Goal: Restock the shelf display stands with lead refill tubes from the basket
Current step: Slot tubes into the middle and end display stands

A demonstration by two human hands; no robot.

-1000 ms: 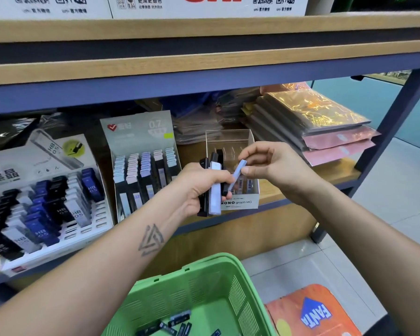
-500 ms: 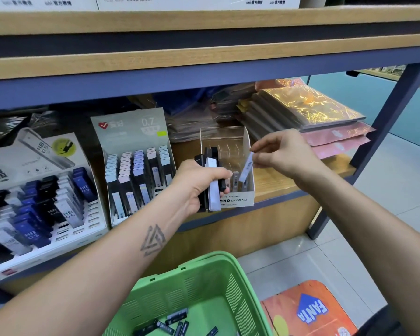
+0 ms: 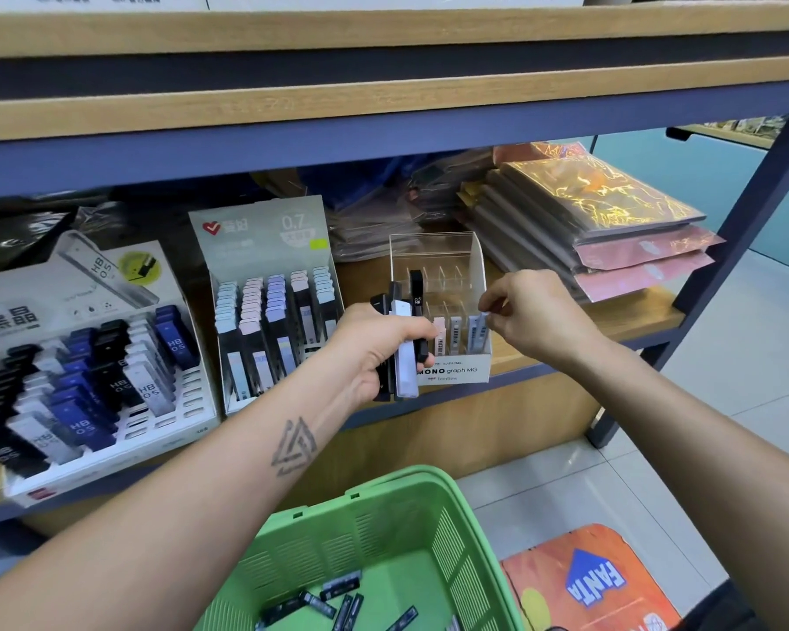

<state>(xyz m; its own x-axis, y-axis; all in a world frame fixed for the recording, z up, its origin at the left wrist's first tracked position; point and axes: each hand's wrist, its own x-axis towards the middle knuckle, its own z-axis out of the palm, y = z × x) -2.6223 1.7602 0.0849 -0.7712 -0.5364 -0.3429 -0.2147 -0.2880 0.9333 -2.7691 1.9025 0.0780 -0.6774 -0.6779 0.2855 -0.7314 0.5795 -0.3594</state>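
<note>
Behind left hand, clear stand's front-left slots hidden.

A stationery shop: branded display stands of lead refills line the front edge of a wood-and-steel shelf, wrapped notebooks are stacked at its right end, and a green shopping basket sits below.

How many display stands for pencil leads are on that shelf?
3: a big white stand at the left, the grey 0.7 stand in the middle, and the clear MONO stand by the hands. More may sit out of view.
</note>
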